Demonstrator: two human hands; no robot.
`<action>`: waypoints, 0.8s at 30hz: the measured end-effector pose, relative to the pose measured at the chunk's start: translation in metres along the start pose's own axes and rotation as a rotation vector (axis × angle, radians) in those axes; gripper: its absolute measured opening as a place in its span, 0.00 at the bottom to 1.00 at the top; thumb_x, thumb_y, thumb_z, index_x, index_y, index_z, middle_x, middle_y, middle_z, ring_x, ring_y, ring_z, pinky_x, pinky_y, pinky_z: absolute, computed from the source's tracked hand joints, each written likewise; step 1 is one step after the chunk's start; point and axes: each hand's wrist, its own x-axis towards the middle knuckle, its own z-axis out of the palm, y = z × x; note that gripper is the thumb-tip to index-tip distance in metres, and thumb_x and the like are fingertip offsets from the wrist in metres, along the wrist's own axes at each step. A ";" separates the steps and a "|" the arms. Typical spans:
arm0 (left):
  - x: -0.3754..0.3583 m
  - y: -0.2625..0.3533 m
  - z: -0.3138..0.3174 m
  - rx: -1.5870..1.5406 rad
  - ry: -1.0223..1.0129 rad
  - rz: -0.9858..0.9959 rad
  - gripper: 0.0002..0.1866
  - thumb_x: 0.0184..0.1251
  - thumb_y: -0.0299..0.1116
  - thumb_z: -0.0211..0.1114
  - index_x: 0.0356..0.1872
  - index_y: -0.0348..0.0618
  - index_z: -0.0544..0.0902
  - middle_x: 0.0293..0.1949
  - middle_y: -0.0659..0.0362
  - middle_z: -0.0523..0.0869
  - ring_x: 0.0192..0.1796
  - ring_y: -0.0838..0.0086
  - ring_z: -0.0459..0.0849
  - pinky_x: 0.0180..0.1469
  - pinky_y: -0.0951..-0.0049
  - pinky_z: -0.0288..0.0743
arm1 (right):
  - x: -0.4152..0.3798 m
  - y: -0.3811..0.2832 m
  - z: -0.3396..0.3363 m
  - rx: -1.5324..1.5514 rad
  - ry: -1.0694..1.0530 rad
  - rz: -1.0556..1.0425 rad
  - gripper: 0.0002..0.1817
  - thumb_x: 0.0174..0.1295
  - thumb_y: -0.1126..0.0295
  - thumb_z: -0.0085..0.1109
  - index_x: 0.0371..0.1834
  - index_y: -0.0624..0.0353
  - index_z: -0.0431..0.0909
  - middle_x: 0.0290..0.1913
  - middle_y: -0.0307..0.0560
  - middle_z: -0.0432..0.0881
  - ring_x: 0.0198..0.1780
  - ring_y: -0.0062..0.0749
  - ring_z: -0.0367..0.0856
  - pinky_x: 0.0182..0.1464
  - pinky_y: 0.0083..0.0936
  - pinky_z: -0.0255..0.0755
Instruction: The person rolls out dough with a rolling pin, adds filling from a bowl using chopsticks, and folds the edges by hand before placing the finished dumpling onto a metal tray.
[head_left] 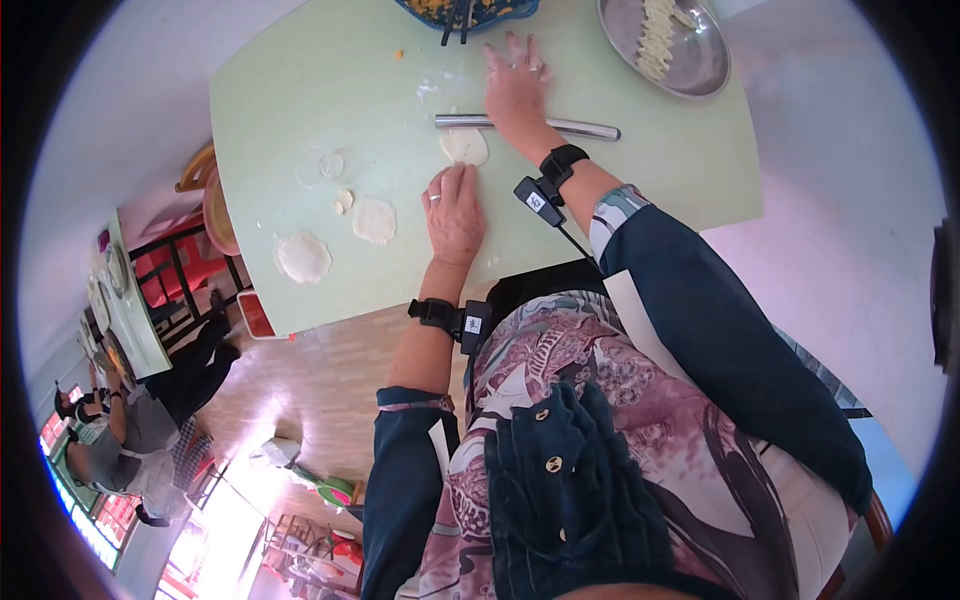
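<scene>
A metal rolling pin (588, 129) lies across the far edge of a small dough round (463, 148) on the pale green table (330, 90). My left hand (456, 214) touches the near edge of that round with its fingertips together. Over the middle of the pin rests my right hand (516, 88), palm down with the fingers spread. Two flat dough wrappers, one nearer (374, 220) and one farther left (303, 257), lie left of my left hand. Small dough pieces (344, 201) sit beside them.
At the top stands a blue bowl (500, 12) of filling with dark chopsticks (457, 22). An oval metal tray (712, 70) with a row of pale dumplings is at the upper right. A clear round ring (331, 165) lies at left. People (140, 430) are at another table.
</scene>
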 end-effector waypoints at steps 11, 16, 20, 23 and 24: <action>0.047 -0.012 -0.006 -0.080 0.098 -0.197 0.17 0.51 0.25 0.62 0.44 0.36 0.76 0.42 0.48 0.74 0.45 0.52 0.72 0.48 0.59 0.67 | -0.023 0.039 -0.067 0.231 -0.388 -0.272 0.19 0.55 0.60 0.58 0.50 0.53 0.76 0.42 0.44 0.78 0.47 0.41 0.73 0.49 0.37 0.65; 0.065 -0.021 -0.001 -0.151 -0.176 -0.436 0.15 0.46 0.29 0.66 0.37 0.36 0.79 0.39 0.49 0.77 0.44 0.53 0.74 0.46 0.59 0.70 | -0.032 0.038 -0.072 0.063 -0.467 -0.302 0.19 0.53 0.63 0.60 0.49 0.53 0.76 0.43 0.45 0.75 0.50 0.40 0.71 0.50 0.35 0.64; 0.073 -0.028 0.000 -0.217 -0.320 -0.564 0.11 0.44 0.31 0.66 0.29 0.36 0.80 0.35 0.49 0.78 0.42 0.54 0.75 0.44 0.60 0.72 | -0.034 0.044 -0.069 0.192 -0.379 -0.151 0.16 0.53 0.67 0.59 0.46 0.56 0.77 0.42 0.45 0.75 0.48 0.42 0.72 0.49 0.37 0.66; 0.069 -0.028 0.001 -0.177 -0.215 -0.431 0.10 0.42 0.33 0.65 0.24 0.37 0.79 0.33 0.48 0.78 0.37 0.53 0.77 0.41 0.61 0.73 | -0.035 0.046 -0.071 0.272 -0.347 -0.090 0.16 0.52 0.69 0.58 0.45 0.57 0.77 0.41 0.46 0.75 0.46 0.43 0.73 0.48 0.38 0.68; 0.070 -0.023 -0.003 -0.292 -0.230 -0.486 0.10 0.44 0.31 0.65 0.26 0.35 0.78 0.32 0.48 0.78 0.34 0.55 0.78 0.37 0.64 0.74 | -0.034 0.047 -0.076 0.284 -0.393 -0.080 0.16 0.51 0.69 0.58 0.45 0.57 0.77 0.40 0.47 0.75 0.45 0.43 0.74 0.47 0.37 0.69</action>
